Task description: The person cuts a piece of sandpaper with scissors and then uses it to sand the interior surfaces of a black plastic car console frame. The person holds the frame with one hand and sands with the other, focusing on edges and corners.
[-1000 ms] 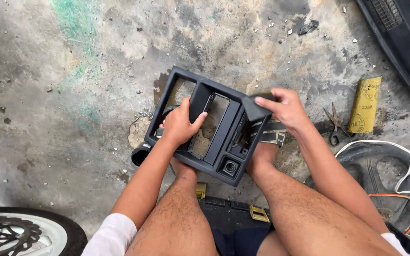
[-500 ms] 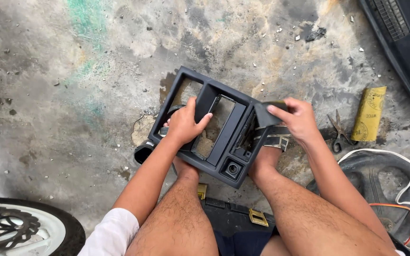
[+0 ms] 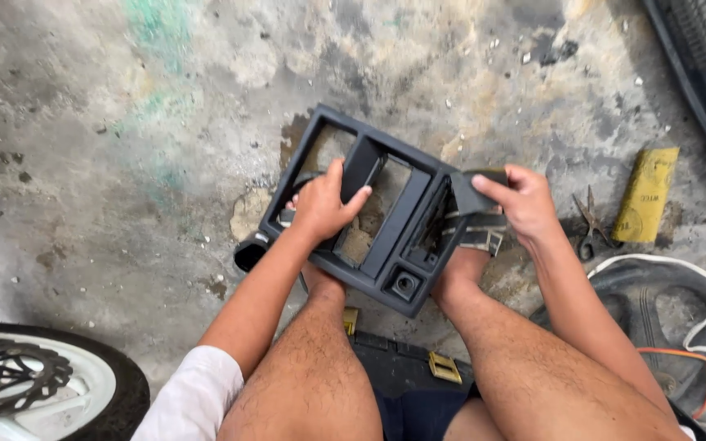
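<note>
A black plastic panel frame [image 3: 394, 237] with several rectangular openings rests tilted on my feet above the concrete floor. My left hand [image 3: 320, 204] grips its left inner bar, fingers wrapped through an opening. My right hand [image 3: 520, 200] pinches a small dark sheet, like sandpaper [image 3: 471, 192], against the frame's right edge. A round socket [image 3: 406, 284] sits in the frame's near corner. My bare knees fill the bottom of the view.
A yellow folded sheet [image 3: 645, 194] and scissors [image 3: 592, 219] lie on the floor at right. A black tyre tube with cords [image 3: 680, 318] sits lower right. A wheel with a brake disc [image 3: 26, 380] is lower left. A dark case with brass latches [image 3: 418, 367] lies between my legs.
The view has shifted slightly. My right hand with the dark sheet has slid a little along the frame's right edge; my left hand keeps its hold.
</note>
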